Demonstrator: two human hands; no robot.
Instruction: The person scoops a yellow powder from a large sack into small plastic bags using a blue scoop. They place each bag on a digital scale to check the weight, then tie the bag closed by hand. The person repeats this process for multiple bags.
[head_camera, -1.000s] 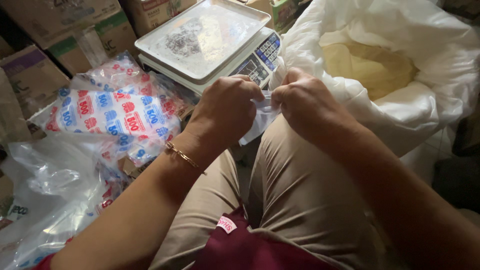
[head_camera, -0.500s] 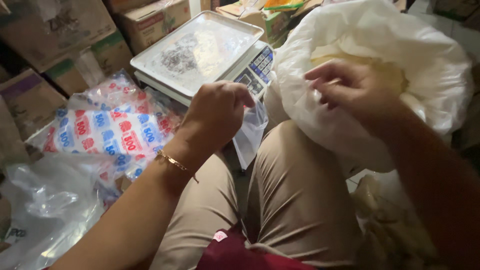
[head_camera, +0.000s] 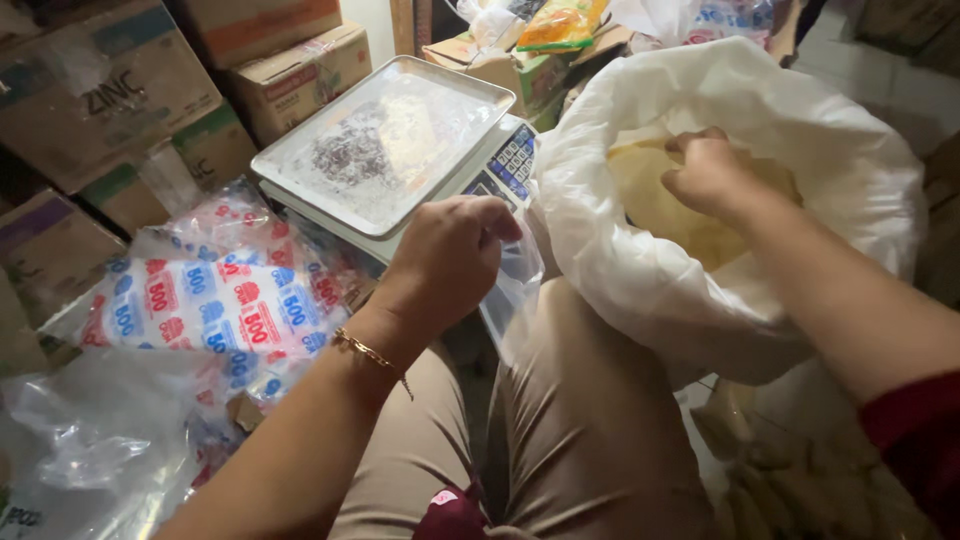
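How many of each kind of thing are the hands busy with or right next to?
Small clear plastic bag, held by the left hand: 1
Big white sack, with the right hand inside: 1
Weighing scale: 1
Pack of printed red and blue bags: 1
Total: 4

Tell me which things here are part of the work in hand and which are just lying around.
In hand:
left hand holding small clear bag
right hand inside big white sack
yellowish contents

Lying about:
weighing scale, nothing on it
printed plastic packs
cardboard boxes
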